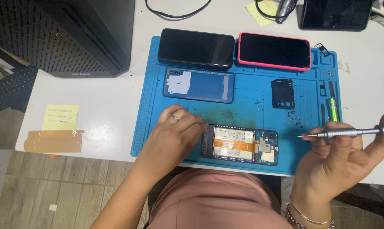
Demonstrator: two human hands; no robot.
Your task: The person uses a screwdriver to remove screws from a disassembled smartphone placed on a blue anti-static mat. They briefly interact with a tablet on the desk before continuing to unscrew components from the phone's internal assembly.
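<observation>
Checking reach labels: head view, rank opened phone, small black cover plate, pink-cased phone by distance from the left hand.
From the left hand:
1. Opened phone, touching its fingertips, front of the blue mat.
2. Small black cover plate, mid-mat, up and to the right.
3. Pink-cased phone, far edge of the mat.

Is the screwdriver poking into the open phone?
No, the screwdriver is held up in the right hand, its tip off to the side of the opened phone.

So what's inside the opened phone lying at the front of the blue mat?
Inside the opened phone: a pale battery crossed by an orange flex strip, and a blue circuit board at its right end. The left hand covers its left end.
</observation>
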